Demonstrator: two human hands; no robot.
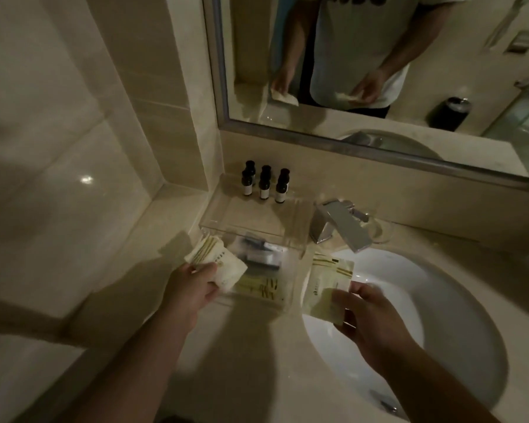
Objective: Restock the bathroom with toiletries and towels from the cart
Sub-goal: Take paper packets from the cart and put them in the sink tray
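My left hand grips a bundle of cream toiletry packets with olive stripes, at the left side of a clear acrylic tray on the vanity. My right hand pinches more of the same packets over the left rim of the white sink. Inside the tray's lower level lie grey wrapped items and a striped packet. Three small dark bottles with white labels stand upright on the tray's upper level.
A chrome faucet juts over the basin right of the tray. A framed mirror reflects a person's torso and a black bin. Tiled wall rises to the left; beige countertop runs in front of the tray.
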